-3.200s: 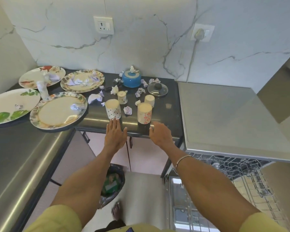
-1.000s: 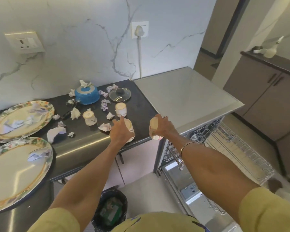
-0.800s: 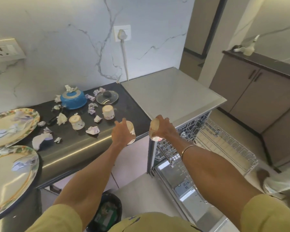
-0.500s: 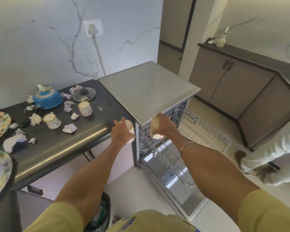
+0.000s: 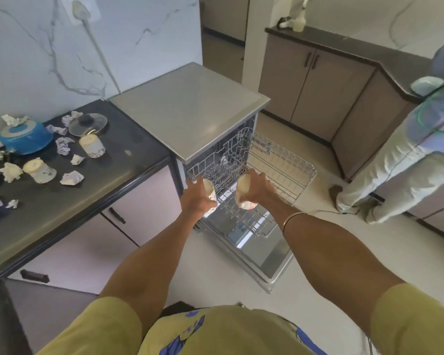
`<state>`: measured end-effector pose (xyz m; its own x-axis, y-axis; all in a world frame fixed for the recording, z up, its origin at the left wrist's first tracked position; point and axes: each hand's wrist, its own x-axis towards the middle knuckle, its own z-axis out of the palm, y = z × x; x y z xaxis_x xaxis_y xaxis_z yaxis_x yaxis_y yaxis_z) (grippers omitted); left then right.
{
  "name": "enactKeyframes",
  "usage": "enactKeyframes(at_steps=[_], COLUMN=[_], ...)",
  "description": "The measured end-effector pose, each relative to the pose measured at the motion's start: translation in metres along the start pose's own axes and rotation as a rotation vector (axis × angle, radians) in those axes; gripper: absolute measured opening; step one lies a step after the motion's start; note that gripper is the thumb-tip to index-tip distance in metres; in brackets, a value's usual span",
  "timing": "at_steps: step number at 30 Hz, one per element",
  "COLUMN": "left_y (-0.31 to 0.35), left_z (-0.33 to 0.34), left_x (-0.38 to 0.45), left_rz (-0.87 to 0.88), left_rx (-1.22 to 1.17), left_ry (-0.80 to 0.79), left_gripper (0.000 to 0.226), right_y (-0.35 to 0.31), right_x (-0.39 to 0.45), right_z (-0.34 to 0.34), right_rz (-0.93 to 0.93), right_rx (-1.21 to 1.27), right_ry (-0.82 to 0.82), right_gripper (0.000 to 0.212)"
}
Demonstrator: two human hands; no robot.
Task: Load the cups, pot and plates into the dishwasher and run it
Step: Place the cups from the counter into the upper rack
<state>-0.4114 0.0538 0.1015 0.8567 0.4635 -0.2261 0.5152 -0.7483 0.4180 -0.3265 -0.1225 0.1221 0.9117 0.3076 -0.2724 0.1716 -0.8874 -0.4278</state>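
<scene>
Nearest, two bare arms in yellow sleeves, stretched toward the open dishwasher [image 5: 190, 116]. Left hand [image 5: 195, 198] curled round a patterned cup [image 5: 209, 194], held at the left front corner of the pulled-out upper rack [image 5: 280, 172]. Right hand [image 5: 259, 187] wrapped round a second cup [image 5: 243, 192], tilted, just above the same rack's front edge; thin bangle [image 5: 294, 217] on that wrist. Below the rack, the lowered door [image 5: 262, 254], lying flat over the floor.

Left of the dishwasher, a dark surface [image 5: 69, 201] carrying two more cups: one [image 5: 92, 146] nearer the dishwasher, another [image 5: 39, 171] further left, lying tilted. Crumpled paper scraps [image 5: 71, 178] scattered among them. Beyond these, a glass lid [image 5: 88, 121] and a blue pot [image 5: 25, 137], close to the marble wall.

Right of the dishwasher, another person's light trouser leg [image 5: 385, 172], standing by brown cabinets [image 5: 318, 73].
</scene>
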Motion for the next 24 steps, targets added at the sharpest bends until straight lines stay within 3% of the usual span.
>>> enactKeyframes(at_steps=[7,15,24], left_y=[0.006,0.024,0.058], left_z=[0.009,0.02,0.066], left_x=[-0.013,-0.031,-0.066], left_rz=[0.142,0.308,0.375], left_rx=[0.053,0.086,0.117], left_ry=[-0.047,-0.07,-0.145], left_gripper=[0.098,0.096,0.098], right_y=[0.022,0.051,0.117], right_x=[-0.033,-0.08,-0.127], right_z=[0.004,0.011,0.011], right_rz=[0.104,0.223,0.319], right_rx=[0.087,0.094,0.109], right_ry=[0.062,0.15,0.156], right_gripper=[0.104,0.095,0.09])
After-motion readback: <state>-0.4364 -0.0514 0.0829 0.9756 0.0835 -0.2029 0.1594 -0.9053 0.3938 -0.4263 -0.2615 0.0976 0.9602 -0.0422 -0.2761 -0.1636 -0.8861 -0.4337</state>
